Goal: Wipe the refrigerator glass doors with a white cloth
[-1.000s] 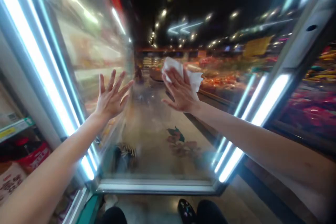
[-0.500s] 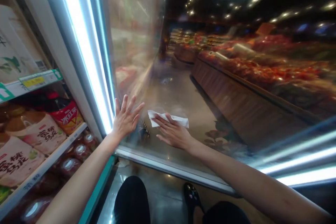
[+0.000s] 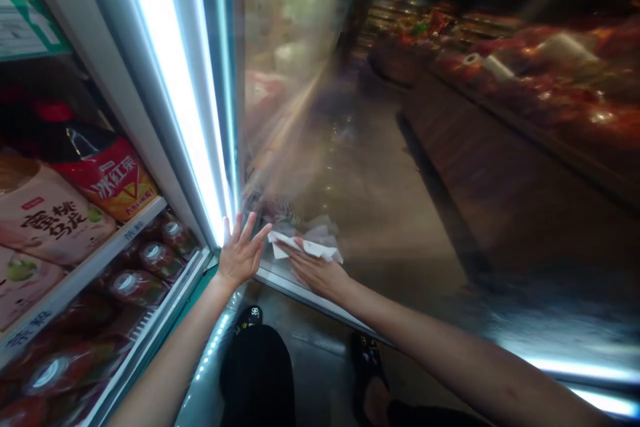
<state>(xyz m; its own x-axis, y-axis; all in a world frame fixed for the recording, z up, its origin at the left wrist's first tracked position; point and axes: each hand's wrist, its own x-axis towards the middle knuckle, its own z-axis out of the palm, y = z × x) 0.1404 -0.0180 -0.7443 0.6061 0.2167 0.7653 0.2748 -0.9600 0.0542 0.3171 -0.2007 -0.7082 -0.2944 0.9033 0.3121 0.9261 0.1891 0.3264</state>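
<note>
My left hand (image 3: 243,257) is spread with its fingers apart, against or just before the glass door (image 3: 370,227), close to its bright light strip. It holds nothing. Low on the glass, my right hand (image 3: 320,273) lies nearly flat over a folded white paper towel (image 3: 310,247) that shows beyond and above the fingers. Which fingers pinch the towel is hidden. The door's metal bottom rail (image 3: 295,290) runs just under both hands.
Shelves on the left carry pink peach drink packs (image 3: 55,207), a red-labelled bottle of dark tea (image 3: 105,167) and several capped bottles (image 3: 135,287). A produce stand (image 3: 480,140) shows blurred through the glass. My shoes (image 3: 367,360) are below the door.
My right hand and the towel have moved left and down, close to my left hand. The left hand sits slightly lower in view, and the camera has tilted down and shifted left.
</note>
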